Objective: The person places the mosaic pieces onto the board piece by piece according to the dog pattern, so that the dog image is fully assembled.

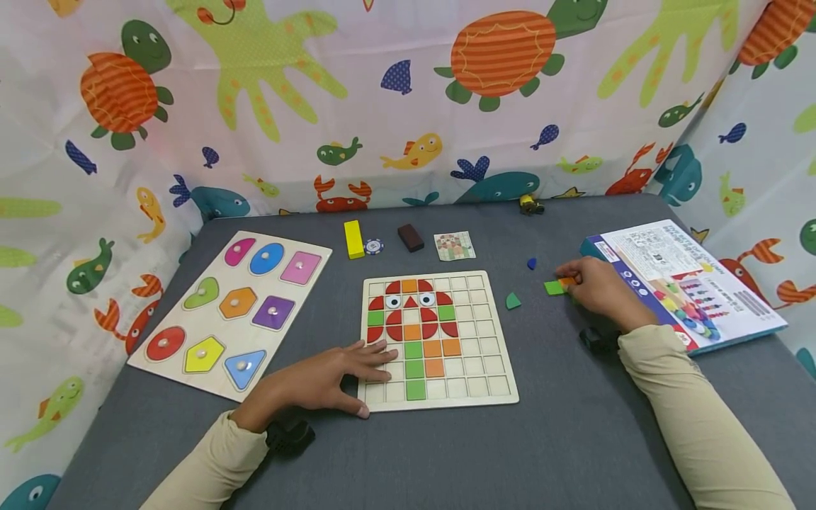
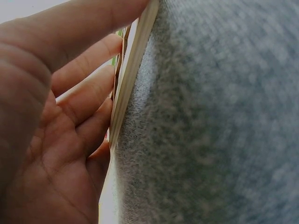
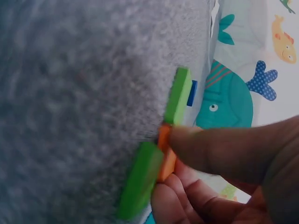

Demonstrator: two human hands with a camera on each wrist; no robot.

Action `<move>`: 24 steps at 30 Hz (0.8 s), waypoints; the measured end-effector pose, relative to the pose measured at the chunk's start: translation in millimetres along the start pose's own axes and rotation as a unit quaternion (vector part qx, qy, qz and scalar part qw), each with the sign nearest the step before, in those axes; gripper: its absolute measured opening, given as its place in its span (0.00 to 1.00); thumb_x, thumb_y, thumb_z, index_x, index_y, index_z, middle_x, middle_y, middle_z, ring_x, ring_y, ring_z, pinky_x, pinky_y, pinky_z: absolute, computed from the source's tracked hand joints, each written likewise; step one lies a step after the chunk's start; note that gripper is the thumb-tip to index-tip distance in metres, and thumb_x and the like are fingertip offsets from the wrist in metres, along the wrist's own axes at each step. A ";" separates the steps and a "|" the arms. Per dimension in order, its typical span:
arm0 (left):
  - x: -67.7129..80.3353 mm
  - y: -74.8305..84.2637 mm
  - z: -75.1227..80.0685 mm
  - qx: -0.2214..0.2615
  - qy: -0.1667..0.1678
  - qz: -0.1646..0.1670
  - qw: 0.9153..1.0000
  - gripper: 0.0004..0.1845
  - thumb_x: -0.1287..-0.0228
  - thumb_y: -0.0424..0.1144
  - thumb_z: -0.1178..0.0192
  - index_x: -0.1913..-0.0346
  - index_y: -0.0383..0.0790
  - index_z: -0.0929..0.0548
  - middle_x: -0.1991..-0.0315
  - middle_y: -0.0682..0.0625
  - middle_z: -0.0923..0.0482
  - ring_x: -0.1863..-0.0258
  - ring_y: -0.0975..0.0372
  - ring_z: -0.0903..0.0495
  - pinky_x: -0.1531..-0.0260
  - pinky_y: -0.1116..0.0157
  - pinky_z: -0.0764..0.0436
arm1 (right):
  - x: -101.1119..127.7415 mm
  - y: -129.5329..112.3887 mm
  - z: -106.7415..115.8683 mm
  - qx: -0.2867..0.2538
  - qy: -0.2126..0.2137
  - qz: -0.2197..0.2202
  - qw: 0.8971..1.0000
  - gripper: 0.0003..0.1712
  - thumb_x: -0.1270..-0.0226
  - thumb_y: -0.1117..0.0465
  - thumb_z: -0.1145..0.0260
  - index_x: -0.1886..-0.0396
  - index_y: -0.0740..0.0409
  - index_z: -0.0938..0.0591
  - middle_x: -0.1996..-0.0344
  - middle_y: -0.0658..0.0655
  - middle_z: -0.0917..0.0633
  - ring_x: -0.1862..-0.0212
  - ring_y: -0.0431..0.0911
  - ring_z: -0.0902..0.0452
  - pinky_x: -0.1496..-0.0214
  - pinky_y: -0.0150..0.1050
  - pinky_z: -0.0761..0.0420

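My left hand (image 1: pixel 325 379) lies with fingers spread over the left edge of a wooden grid board (image 1: pixel 500 393). Red, white, orange and green tiles form a face and a stem-like column on that board. To the right, my right hand (image 1: pixel 596 287) pinches an orange square tile (image 3: pixel 163 151) between thumb and fingers, low over the cloth. One light green tile (image 1: pixel 553 288) lies against its left side, and another green tile (image 3: pixel 140 182) shows close by in the right wrist view. A dark green quarter-round piece (image 1: pixel 513 301) and a small blue piece (image 1: pixel 532 263) lie between hand and board.
A wooden shape puzzle (image 1: pixel 213 312) with knobbed pieces lies at the left. Behind the board are a yellow block (image 1: pixel 353 239), a poker chip (image 1: pixel 374 246), a dark brown block (image 1: pixel 411 238) and a picture card (image 1: pixel 455 246). A printed box (image 1: pixel 688 280) lies beside my right hand.
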State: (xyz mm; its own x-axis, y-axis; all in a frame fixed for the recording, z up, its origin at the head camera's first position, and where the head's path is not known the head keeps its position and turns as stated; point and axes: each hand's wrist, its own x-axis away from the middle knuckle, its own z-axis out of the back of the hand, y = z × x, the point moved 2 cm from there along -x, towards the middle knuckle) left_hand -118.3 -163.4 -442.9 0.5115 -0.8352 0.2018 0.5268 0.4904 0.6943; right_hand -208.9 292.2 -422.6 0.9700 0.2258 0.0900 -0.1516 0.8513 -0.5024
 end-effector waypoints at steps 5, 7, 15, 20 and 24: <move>0.0 -1.0 -0.3 -0.003 0.001 0.003 1.000 0.34 0.42 0.53 0.31 0.32 0.53 0.27 0.26 0.62 0.45 0.25 0.63 0.57 0.30 0.49 0.50 | 3.7 -3.9 0.9 -0.003 -0.019 -0.001 1.000 0.11 0.34 0.67 0.36 0.55 0.70 0.17 0.64 0.62 0.16 0.65 0.51 0.26 0.67 0.41 0.28; 0.1 -1.1 -0.1 -0.003 0.001 0.003 1.000 0.34 0.41 0.53 0.31 0.32 0.53 0.27 0.26 0.61 0.45 0.25 0.63 0.57 0.30 0.49 0.50 | 6.3 -6.7 0.6 -0.005 -0.018 0.004 1.000 0.10 0.34 0.67 0.36 0.57 0.69 0.16 0.66 0.60 0.16 0.66 0.50 0.26 0.67 0.41 0.27; -0.1 -1.0 0.0 0.000 -0.001 0.007 1.000 0.34 0.42 0.52 0.31 0.32 0.53 0.26 0.26 0.61 0.45 0.25 0.62 0.57 0.31 0.48 0.49 | 18.8 -43.4 -7.3 -0.015 0.012 0.045 0.999 0.11 0.32 0.68 0.37 0.53 0.67 0.16 0.65 0.58 0.15 0.66 0.48 0.24 0.66 0.42 0.24; -0.3 -0.8 -1.0 -0.002 -0.002 0.007 1.000 0.34 0.42 0.52 0.31 0.32 0.53 0.26 0.26 0.62 0.45 0.25 0.61 0.58 0.31 0.48 0.48 | 22.0 -71.4 -23.1 -0.025 -0.010 0.096 0.995 0.11 0.33 0.70 0.37 0.53 0.66 0.15 0.65 0.54 0.15 0.66 0.44 0.23 0.64 0.42 0.22; -0.9 0.4 -0.3 -0.004 0.000 0.002 1.000 0.34 0.42 0.52 0.31 0.32 0.52 0.26 0.26 0.61 0.45 0.25 0.61 0.58 0.31 0.48 0.48 | 23.5 -89.5 -35.6 -0.045 -0.041 0.127 0.990 0.12 0.34 0.72 0.37 0.53 0.65 0.15 0.63 0.54 0.14 0.65 0.44 0.22 0.61 0.43 0.20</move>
State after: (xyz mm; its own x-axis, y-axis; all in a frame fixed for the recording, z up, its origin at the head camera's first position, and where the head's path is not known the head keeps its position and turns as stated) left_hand -118.3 -162.3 -443.0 0.5135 -0.8331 0.2054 0.5300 0.4962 0.6877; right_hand -165.8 204.4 -406.1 0.8832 0.4686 0.0182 -0.3679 0.7164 -0.5927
